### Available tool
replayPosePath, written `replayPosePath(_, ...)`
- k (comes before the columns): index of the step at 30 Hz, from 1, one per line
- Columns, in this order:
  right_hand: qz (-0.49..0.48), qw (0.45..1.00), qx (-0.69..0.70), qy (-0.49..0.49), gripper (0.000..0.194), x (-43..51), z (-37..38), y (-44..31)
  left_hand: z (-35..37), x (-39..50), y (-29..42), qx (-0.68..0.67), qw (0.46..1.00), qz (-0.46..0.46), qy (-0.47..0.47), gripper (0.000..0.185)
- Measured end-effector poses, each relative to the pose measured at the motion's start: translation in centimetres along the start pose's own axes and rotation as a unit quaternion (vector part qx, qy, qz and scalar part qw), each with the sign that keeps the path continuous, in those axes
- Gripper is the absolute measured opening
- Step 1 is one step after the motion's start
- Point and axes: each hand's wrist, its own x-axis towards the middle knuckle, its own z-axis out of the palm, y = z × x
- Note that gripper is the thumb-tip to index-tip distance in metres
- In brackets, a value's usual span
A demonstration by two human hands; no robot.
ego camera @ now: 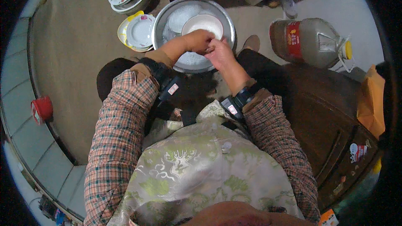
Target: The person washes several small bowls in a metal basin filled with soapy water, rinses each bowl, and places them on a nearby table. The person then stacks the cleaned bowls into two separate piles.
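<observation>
Inside a round metal basin (232, 34) on the floor, a white bowl (201, 22) with a thin reddish rim is tilted over the sudsy water. My left hand (201, 41) reaches across the bowl's near side with its fingers curled in. Whether those fingers pinch the rim or hold something is hidden. My right hand (220, 51) meets it at the bowl's near right edge and grips the rim there. Another pale round dish (182, 15) lies in the suds, partly behind the bowl.
Left of the basin stand stacked plates (141, 31) and an enamel basin (130, 8) holding dishes. A large plastic jug (314, 42) with a yellow cap lies on its side at right. Nearby are a dark wooden surface (326, 106) and a red tub (42, 110).
</observation>
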Motion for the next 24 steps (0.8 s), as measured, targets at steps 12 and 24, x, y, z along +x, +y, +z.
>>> replayPosePath(12, -0.068, 0.997, -0.019, -0.014, 0.069, 0.0, 0.4, -1.3, -0.6, -1.7, -1.6, 0.064, 0.908, -0.231, 0.344, 0.035)
replayPosePath(24, -0.152, 0.987, -0.054, 0.003, 0.081, -0.4, 0.9, -1.3, 0.3, -1.7, 0.7, -0.564, 0.699, -0.381, 0.22, 0.038)
